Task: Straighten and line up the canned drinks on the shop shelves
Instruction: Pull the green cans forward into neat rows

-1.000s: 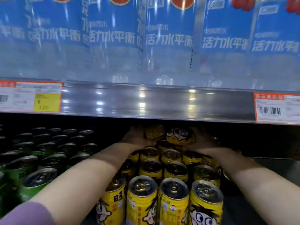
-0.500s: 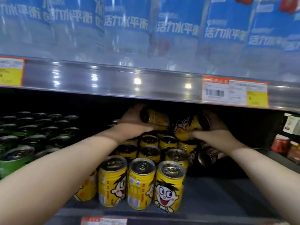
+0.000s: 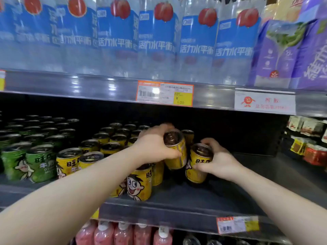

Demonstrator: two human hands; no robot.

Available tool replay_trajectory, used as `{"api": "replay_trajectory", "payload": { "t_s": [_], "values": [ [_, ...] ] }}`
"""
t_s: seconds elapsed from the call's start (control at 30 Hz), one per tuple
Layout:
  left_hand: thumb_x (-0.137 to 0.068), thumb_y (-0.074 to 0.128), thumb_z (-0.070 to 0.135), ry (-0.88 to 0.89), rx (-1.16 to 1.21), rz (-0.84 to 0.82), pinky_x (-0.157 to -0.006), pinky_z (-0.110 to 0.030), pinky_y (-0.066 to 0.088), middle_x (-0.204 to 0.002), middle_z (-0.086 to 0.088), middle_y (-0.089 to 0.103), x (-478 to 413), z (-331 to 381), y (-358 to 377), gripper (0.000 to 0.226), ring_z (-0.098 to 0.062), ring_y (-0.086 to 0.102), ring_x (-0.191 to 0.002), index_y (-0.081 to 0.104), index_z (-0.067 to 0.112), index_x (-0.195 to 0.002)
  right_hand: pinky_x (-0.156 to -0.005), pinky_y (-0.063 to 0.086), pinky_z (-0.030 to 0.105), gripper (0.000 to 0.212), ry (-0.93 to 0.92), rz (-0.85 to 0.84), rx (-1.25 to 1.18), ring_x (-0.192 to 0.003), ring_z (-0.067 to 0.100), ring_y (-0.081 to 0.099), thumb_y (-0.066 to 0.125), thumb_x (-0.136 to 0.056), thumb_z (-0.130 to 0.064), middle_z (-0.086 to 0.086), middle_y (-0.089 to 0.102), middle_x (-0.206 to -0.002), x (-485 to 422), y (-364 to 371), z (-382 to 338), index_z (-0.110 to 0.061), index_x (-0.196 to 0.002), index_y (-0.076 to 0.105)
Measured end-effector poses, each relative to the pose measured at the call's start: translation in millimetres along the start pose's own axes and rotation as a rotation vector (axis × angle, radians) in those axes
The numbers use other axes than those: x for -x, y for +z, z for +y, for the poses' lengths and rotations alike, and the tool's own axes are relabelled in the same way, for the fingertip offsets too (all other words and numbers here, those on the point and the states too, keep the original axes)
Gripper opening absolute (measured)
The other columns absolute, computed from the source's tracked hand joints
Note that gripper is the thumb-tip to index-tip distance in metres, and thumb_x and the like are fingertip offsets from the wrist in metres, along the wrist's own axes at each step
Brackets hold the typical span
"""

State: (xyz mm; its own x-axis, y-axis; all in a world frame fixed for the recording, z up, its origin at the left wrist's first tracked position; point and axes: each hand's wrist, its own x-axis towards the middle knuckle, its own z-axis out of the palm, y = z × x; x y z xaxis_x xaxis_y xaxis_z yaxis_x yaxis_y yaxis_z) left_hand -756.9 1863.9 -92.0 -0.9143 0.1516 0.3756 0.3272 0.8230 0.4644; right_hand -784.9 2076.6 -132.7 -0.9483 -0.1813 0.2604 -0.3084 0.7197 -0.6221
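My left hand [image 3: 154, 145] grips a yellow cartoon can [image 3: 176, 149], tilted with its top toward me, held above the shelf just right of the yellow block. Beside it my right hand [image 3: 218, 160] grips another yellow can [image 3: 199, 163], roughly upright and low over the dark shelf board [image 3: 203, 198]. Several yellow cans [image 3: 139, 184] stand in rows to the left, partly hidden behind my left forearm. Green cans [image 3: 28, 163] fill the far left of the same shelf.
Bare shelf board [image 3: 265, 177] stretches to the right of the held cans. The upper shelf rail with an orange price tag [image 3: 164, 92] hangs close above; blue-labelled bottles [image 3: 155, 41] stand on it. Pink bottles [image 3: 123, 234] sit below, and small packs [image 3: 307, 138] at far right.
Both hands have drawn their cans forward and to the right out of the stacked block and turned them from lying sideways toward upright. The view has shifted right.
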Motion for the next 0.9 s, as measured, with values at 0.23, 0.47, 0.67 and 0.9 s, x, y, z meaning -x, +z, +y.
{"api": "replay_trajectory", "payload": {
  "t_s": [0.23,0.47,0.67,0.9],
  "values": [
    [-0.069,0.066,0.057,-0.078,-0.396,-0.152,-0.105,-0.039,0.025,-0.126,0.001,0.056,30.4,9.0,21.5,0.071,-0.027,0.04,-0.124,0.043,0.034,-0.132,-0.083,0.044,0.017,0.08,-0.052,-0.188,-0.113,-0.105,0.009,0.055,0.079,-0.067,-0.023,-0.009,0.055,-0.114,6.3,24.1,17.1,-0.023,-0.136,0.038],
    [-0.078,0.052,0.06,-0.074,-0.534,-0.227,-0.108,-0.043,0.023,-0.14,-0.002,0.043,30.7,1.3,35.2,0.07,-0.029,0.03,-0.131,0.036,0.032,-0.14,-0.097,0.044,0.027,0.104,-0.041,-0.231,-0.248,-0.117,0.012,0.05,0.08,-0.067,-0.026,-0.006,0.049,-0.128,8.0,32.5,22.4,-0.027,-0.147,0.013],
    [-0.076,0.054,0.067,-0.047,-0.538,-0.306,-0.113,-0.04,0.023,-0.148,-0.002,0.033,30.7,-7.6,38.0,0.087,-0.023,0.029,-0.137,0.019,0.028,-0.145,-0.097,0.043,0.026,0.08,0.062,-0.277,-0.281,-0.109,0.008,0.054,0.085,-0.062,-0.025,-0.008,0.057,-0.115,15.8,47.2,34.1,-0.03,-0.121,0.031],
    [-0.077,0.051,0.068,0.022,-0.611,-0.226,-0.114,-0.036,0.023,-0.148,0.004,0.031,32.3,-12.5,43.9,0.087,-0.019,0.028,-0.137,0.013,0.029,-0.146,-0.104,0.043,0.036,0.088,0.08,-0.237,-0.324,-0.115,0.006,0.054,0.078,-0.045,-0.055,-0.01,0.057,-0.122,17.2,61.1,48.0,-0.038,-0.121,0.035]
  ]
}}
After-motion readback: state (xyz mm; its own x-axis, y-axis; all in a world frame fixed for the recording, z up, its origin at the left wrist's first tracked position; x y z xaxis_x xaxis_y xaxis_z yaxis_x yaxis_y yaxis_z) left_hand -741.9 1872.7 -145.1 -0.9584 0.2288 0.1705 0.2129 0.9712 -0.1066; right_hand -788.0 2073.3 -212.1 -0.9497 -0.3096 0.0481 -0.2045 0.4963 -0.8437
